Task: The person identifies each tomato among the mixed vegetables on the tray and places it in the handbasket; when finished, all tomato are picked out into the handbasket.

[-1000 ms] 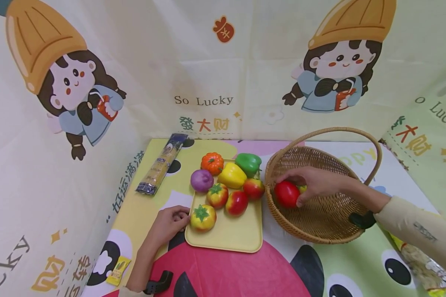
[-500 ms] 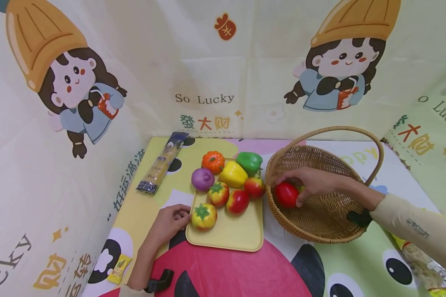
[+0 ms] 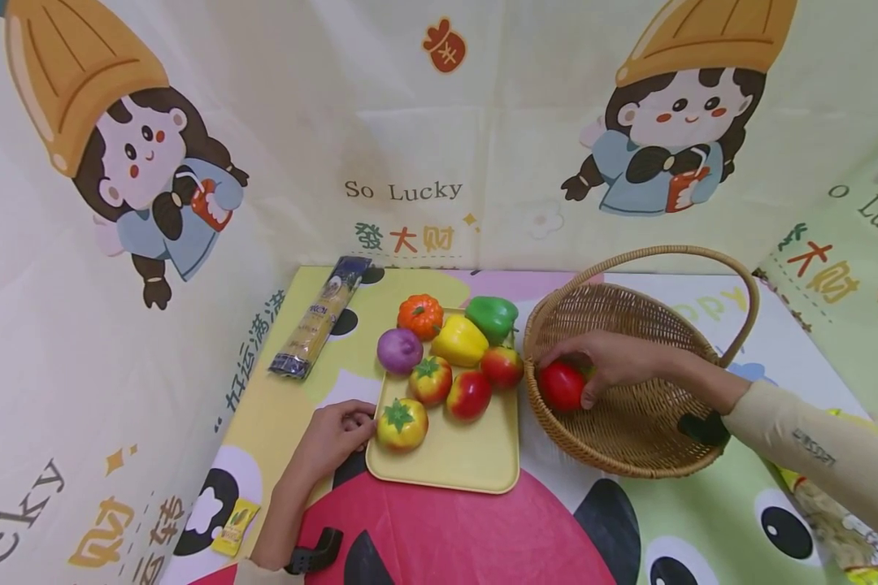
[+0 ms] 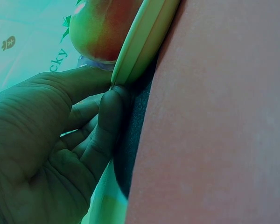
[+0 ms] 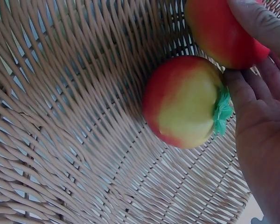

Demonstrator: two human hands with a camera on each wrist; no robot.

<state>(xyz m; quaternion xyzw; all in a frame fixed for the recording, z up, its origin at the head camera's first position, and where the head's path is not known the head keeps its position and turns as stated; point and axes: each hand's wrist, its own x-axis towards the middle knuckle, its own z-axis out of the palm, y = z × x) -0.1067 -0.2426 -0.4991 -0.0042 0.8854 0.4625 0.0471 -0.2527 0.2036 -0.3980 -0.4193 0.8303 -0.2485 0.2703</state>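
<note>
"Noticing any change over the last second?"

"Finding very little. Look inside the wicker basket (image 3: 647, 435), near the right edge of the surface (image 3: 446, 520): a slight dip of the red fruit (image 3: 560, 388) towards the basket's left rim, no more."

"Held how?"

"Gripped in the right hand (image 3: 625, 357), thumb over the top, other fingers (image 5: 241, 87) tucked below. Not wide, then; closed round the fruit. Just beside it in the right wrist view, a persimmon-like fruit (image 5: 179, 105) with a green crown; touching or merely overlapping, impossible to tell."

"And on the other side?"

"No visible change. Look at the left edge of the yellow tray (image 3: 468, 459): same place for the left hand (image 3: 331, 435), narrow in the fingers, pinching the rim by the look of the left wrist view. Same layout too, with the orange pumpkin (image 3: 420, 317) at the far-left corner."

"Meaning what for the work?"

"Probably a small adjusting inside the basket rather than a transfer. Not let go of yet. Hard to say whether going in or coming out."
</note>
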